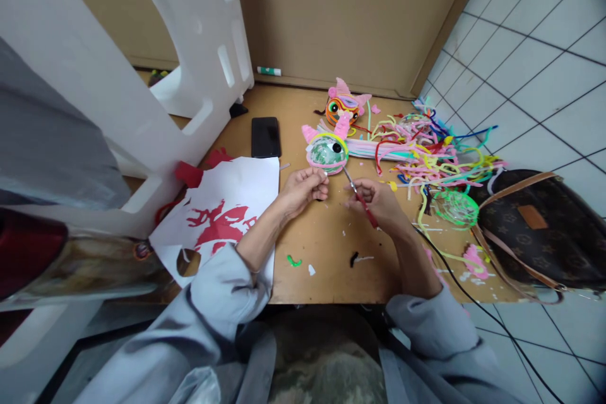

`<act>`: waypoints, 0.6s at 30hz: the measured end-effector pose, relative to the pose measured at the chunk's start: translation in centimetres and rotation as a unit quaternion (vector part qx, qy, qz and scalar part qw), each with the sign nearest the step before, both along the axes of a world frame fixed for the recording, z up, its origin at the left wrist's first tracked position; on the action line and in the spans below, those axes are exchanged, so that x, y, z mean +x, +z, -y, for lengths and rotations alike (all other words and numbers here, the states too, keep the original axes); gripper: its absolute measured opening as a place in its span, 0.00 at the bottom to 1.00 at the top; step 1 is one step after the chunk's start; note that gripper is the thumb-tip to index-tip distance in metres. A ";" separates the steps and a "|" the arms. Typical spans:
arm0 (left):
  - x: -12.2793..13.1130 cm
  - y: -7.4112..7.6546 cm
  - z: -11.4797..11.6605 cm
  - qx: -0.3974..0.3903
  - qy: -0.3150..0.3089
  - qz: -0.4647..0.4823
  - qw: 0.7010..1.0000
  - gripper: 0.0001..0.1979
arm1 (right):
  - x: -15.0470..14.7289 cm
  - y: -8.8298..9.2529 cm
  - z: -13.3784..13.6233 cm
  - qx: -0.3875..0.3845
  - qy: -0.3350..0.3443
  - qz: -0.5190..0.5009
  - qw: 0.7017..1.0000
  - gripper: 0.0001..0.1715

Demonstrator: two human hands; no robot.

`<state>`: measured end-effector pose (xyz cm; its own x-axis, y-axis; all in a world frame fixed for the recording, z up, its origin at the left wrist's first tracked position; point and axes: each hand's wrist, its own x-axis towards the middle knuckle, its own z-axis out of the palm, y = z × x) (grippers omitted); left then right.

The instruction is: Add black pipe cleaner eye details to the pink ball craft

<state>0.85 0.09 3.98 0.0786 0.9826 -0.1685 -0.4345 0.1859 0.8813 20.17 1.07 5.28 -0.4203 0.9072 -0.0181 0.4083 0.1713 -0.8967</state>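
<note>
L hand [305, 189] pinches white bit [326, 173], apparently to steady it; R hand [379, 202] grips red-handled tool [369, 213] tip-fwd, prob. for control nr. toy [326, 153].

- Brown tabletop [303, 287]
- White paper [258, 186] with red patches, on its left
- Flat black device [266, 137] beyond the paper
- Orange craft head [336, 115] with pink ears, near the far edge
- Tangled coloured pipe cleaners [428, 154] towards the right
- Green scrap [294, 261] near the front
</note>
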 end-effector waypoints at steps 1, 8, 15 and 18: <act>0.0 0.1 0.0 0.001 0.006 0.003 1.000 0.09 | 0.3 -0.1 0.5 0.028 0.003 0.075 0.997 0.25; 0.3 0.3 0.1 0.010 0.018 0.014 1.000 0.10 | 1.2 0.4 4.2 0.142 0.043 0.485 0.862 0.10; 0.0 0.2 0.2 0.024 0.016 -0.005 1.000 0.12 | 1.0 1.9 4.4 0.150 0.075 0.565 0.808 0.14; 0.1 0.1 0.0 0.024 0.021 -0.008 0.999 0.13 | 1.2 2.1 4.9 0.167 0.070 0.588 0.788 0.13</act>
<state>0.95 0.04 4.06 0.0353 0.9920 -0.1214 -0.4267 0.1248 0.8958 21.40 -3.80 7.38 -0.3882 0.8899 -0.2397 0.8792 0.4356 0.1932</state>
